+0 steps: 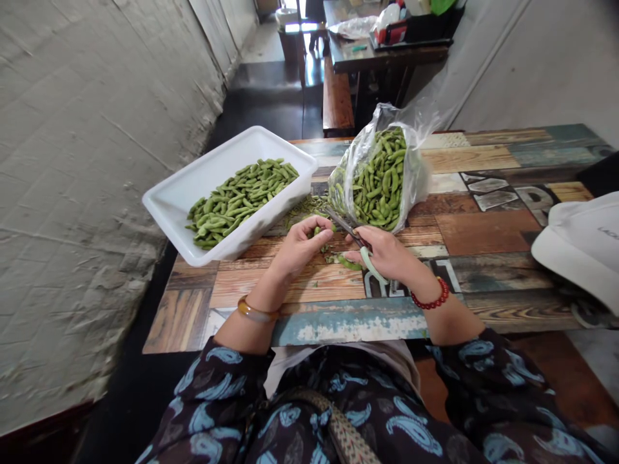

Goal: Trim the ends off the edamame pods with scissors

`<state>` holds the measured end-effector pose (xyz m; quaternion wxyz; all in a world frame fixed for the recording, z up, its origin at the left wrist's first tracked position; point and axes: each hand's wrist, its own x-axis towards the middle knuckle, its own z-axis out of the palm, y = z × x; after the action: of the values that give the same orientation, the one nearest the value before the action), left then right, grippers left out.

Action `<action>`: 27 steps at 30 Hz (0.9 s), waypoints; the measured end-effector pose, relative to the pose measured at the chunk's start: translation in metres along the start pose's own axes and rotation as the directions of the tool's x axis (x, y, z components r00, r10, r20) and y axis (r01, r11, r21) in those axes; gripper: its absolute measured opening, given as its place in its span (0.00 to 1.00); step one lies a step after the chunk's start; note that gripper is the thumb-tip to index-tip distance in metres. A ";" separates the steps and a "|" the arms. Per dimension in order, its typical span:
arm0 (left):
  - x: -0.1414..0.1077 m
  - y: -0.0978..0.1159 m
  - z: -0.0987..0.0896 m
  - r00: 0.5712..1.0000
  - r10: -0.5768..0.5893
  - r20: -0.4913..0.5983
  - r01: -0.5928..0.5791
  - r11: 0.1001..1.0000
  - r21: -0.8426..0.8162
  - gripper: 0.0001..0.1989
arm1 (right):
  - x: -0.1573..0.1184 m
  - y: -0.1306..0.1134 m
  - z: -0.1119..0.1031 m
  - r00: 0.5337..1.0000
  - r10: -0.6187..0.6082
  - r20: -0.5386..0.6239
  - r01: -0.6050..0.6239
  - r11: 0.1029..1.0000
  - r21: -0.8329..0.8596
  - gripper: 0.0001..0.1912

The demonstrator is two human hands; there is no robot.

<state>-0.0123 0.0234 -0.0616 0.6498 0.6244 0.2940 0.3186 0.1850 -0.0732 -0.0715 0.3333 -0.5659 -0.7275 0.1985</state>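
Note:
Between the fingertips of my left hand [302, 243] is a green edamame pod [318, 231], partly hidden by the fingers. My right hand [382, 250] grips scissors [371, 263] with pale green handles, the blades pointing left toward that pod. Just under the scissors, a loose pod [349, 262] lies on the table among small green trimmings [309, 209]. Left of my hands stands a white plastic tub [167, 196] with many pods inside. Beyond my right hand, a clear plastic bag [416, 174] lies with its mouth toward me, full of pods.
The table [338, 322] has a patchwork wood-pattern top. A white cap [580, 238] rests at its right end. A rough white wall [87, 161] runs along the left. Farther back are a wooden bench [337, 96] and another table [353, 61] with items on it.

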 end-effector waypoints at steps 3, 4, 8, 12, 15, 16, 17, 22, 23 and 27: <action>0.000 0.002 0.001 0.993 -0.119 -0.012 0.111 0.960 -0.256 0.10 | 0.001 0.001 0.000 0.994 0.037 -0.106 -0.037 0.999 -0.001 0.09; 0.001 0.003 0.001 0.991 -0.134 -0.012 0.124 0.940 -0.318 0.10 | 0.001 0.002 0.001 0.991 0.037 -0.131 -0.038 0.999 -0.005 0.10; 0.003 0.005 -0.001 0.989 -0.143 -0.029 0.116 0.895 -0.432 0.13 | 0.000 0.005 0.005 0.990 0.003 -0.142 -0.007 0.999 -0.032 0.10; 0.002 0.003 0.000 0.986 -0.162 -0.030 0.133 0.891 -0.434 0.16 | -0.001 0.005 0.008 0.994 -0.031 -0.104 0.023 0.997 -0.075 0.11; 0.000 0.003 0.003 0.985 -0.169 -0.042 0.134 0.889 -0.437 0.17 | -0.002 0.001 0.007 0.997 -0.029 -0.075 0.017 0.988 -0.153 0.14; 0.000 0.004 0.004 0.984 -0.172 -0.041 0.136 0.886 -0.443 0.17 | -0.002 0.000 0.006 0.998 -0.022 -0.061 0.011 0.983 -0.185 0.15; -0.001 0.004 0.004 0.984 -0.174 -0.038 0.139 0.883 -0.449 0.17 | -0.002 -0.001 0.006 0.999 -0.016 -0.047 0.005 0.977 -0.214 0.15; -0.003 0.005 0.008 0.986 -0.167 -0.008 0.144 0.872 -0.467 0.18 | -0.003 -0.003 0.007 1.000 0.002 -0.025 -0.009 0.962 -0.272 0.18; -0.003 0.004 0.008 0.987 -0.163 0.005 0.146 0.873 -0.465 0.18 | -0.003 -0.003 0.007 1.000 0.003 -0.027 -0.010 0.962 -0.273 0.18; -0.002 -0.003 0.009 0.987 -0.141 0.072 0.159 0.887 -0.434 0.19 | -0.003 -0.003 0.008 0.999 -0.020 -0.033 0.011 0.962 -0.271 0.16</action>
<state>-0.0060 0.0160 -0.0646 0.8015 0.4437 0.2498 0.3134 0.1778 -0.0763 -0.0760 0.2671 -0.6039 -0.7462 0.0845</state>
